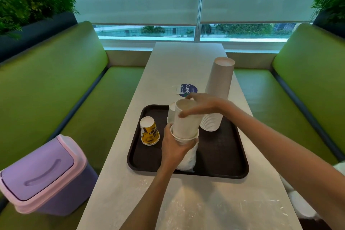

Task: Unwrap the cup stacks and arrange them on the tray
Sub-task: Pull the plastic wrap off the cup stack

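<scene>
A dark brown tray point(220, 155) lies on the white table. Over its middle I hold a short stack of upside-down white cups point(186, 121). My left hand point(175, 147) grips the stack's lower rim together with its plastic wrap point(188, 160), which hangs down onto the tray. My right hand point(199, 106) grips the top cup from the right side. A tall stack of white cups point(218, 95) stands upside down at the tray's back right. A yellow printed cup point(149, 132) stands upside down at the tray's left. Another white cup point(171, 112) shows behind the held stack.
A round blue sticker point(186, 89) lies on the table beyond the tray. Clear plastic film point(196, 207) is spread on the near table. A purple bin with a pink lid point(44, 175) sits on the green bench at the left. Green benches flank the table.
</scene>
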### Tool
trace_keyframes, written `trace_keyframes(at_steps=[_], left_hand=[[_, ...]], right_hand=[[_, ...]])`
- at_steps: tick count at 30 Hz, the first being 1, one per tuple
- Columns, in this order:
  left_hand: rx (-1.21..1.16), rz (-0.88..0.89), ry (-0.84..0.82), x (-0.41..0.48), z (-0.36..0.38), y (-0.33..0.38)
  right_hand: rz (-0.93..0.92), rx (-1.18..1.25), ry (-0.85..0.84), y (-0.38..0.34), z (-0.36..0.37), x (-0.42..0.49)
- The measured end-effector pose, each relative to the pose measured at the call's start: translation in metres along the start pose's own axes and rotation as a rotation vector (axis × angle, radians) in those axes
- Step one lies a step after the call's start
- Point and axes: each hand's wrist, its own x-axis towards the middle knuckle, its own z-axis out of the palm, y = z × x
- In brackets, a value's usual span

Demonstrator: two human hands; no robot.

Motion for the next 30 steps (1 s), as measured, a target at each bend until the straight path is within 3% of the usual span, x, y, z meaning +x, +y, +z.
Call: trace_keyframes(at_steps=[3,7,15,20,25,30], left_hand=[[0.018,-0.009,0.006,-0.002,-0.004,-0.004],[0.024,-0.007,-0.006,-0.006,-0.009,-0.005],[0.015,0.014,-0.021,-0.012,-0.010,-0.001],[0.032,0.015,-0.015,-0.011,-0.011,0.000],[0.043,0.020,0.003,-0.012,-0.010,-0.005],[0.021,0.008,-0.012,-0.008,-0.008,-0.003]], right_hand=[[0.018,0.034,0.014,0.006,-0.021,-0.013],[0.088,0.042,-0.095,0.023,-0.029,-0.030],[0.218,-0.244,-0.369,0.043,-0.022,-0.041],[0.221,-0.238,-0.385,0.048,-0.010,-0.037],[-0.018,0.170,-0.067,0.032,-0.037,-0.051],[-0.145,0.431,0.630,0.018,-0.073,-0.041]])
